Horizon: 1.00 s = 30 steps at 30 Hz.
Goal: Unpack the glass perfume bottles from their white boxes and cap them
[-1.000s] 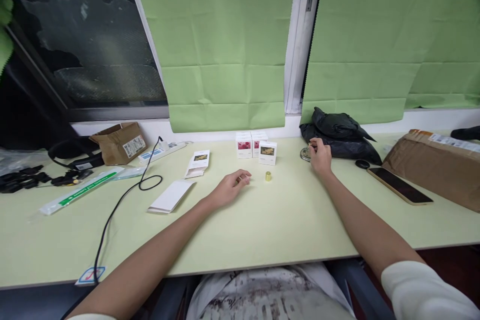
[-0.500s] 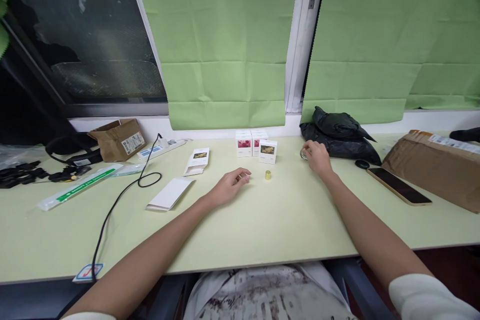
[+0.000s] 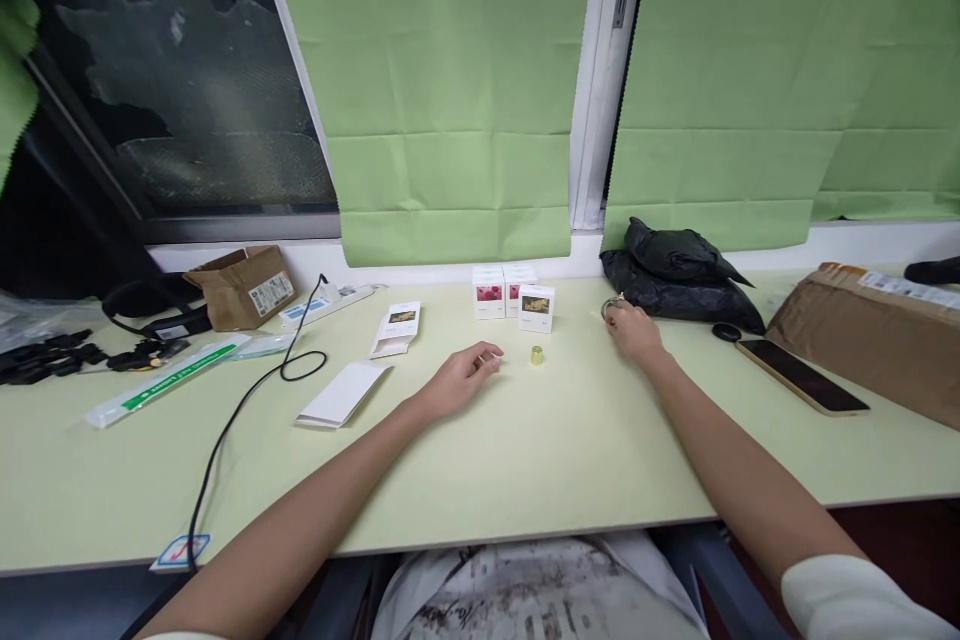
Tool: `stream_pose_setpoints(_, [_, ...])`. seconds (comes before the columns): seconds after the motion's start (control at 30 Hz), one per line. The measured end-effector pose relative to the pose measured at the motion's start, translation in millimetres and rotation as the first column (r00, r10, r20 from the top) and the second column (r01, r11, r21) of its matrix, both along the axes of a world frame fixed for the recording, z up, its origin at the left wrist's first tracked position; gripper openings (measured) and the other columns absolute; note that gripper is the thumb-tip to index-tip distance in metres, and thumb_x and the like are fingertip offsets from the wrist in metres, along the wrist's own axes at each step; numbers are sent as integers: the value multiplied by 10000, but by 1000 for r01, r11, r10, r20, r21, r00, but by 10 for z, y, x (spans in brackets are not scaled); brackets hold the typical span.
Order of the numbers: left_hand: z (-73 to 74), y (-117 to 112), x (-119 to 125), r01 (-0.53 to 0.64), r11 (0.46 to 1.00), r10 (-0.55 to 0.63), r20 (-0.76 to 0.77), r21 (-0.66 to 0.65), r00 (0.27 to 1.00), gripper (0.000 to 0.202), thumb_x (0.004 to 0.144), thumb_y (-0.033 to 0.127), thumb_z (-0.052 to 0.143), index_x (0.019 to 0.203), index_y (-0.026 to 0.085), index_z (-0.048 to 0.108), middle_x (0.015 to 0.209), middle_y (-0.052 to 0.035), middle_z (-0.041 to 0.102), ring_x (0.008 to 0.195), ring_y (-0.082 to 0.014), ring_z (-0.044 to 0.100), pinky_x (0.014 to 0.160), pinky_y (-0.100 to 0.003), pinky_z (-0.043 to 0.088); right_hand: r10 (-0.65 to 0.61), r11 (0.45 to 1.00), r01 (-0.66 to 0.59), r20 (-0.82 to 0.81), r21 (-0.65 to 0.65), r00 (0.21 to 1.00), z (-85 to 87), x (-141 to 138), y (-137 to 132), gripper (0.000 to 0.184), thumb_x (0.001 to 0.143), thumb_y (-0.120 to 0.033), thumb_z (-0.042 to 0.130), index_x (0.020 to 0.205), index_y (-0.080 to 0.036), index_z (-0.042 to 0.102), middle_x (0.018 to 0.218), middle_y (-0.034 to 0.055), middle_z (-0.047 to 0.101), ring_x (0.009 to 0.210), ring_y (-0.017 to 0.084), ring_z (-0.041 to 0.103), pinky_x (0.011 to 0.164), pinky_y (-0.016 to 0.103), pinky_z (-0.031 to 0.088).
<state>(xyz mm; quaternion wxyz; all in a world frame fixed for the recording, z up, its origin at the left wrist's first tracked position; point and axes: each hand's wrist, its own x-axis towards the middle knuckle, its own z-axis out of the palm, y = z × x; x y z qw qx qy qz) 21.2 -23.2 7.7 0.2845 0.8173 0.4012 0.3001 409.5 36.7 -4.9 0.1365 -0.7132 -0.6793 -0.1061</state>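
My left hand [image 3: 463,379] rests on the table with loosely curled fingers apart and nothing visible in them. Just to its right a small gold cylinder [image 3: 536,355] stands upright on the tabletop. Farther right, the fingers of my right hand [image 3: 632,331] close on the near edge of a small shiny ring-shaped thing [image 3: 608,304], partly hidden by them. A white box with a yellowish picture [image 3: 536,308] stands behind the gold cylinder, in front of several white boxes with pink pictures [image 3: 489,296].
Two flattened white cartons [image 3: 345,393] lie left of my left hand. A black cable [image 3: 240,410] runs along the left side. Black plastic bags [image 3: 679,270], a phone [image 3: 799,375] and a large brown package [image 3: 870,340] occupy the right. An opened cardboard box [image 3: 244,287] sits back left.
My right hand has shifted slightly toward me, and more of the ring-shaped thing shows beyond its fingertips. My left hand stays in place. The view has tilted slightly.
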Motion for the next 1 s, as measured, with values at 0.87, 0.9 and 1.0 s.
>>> stream_pose_setpoints(0.87, [-26,44,8,-52,998,51,7,44,999,431,1037,576,450,1237,255,658,1018,-33,731,847,-188,645,752,-303,490,612,790,-606,-59,89,789,170,-1170,-527,81,1047,-298,550,1068,-240,603,1063,57,661,979,212,608,713,282,404])
stream_pose_setpoints(0.9, [-28,47,5,-52,998,52,4,44,999,431,1037,578,451,1238,256,656,1017,-32,730,842,-187,642,754,-305,491,609,792,-603,-57,95,791,157,-1144,-512,76,1044,-293,554,1084,-243,595,1085,60,650,1005,217,602,723,285,415])
stream_pose_setpoints(1.0, [-26,48,0,-48,998,49,-5,39,999,424,1035,576,457,1240,261,652,1019,-29,728,831,-184,633,752,-304,488,616,787,-609,-72,100,784,125,-1068,-470,70,1045,-281,544,1093,-252,586,1124,59,626,1045,219,588,742,290,435])
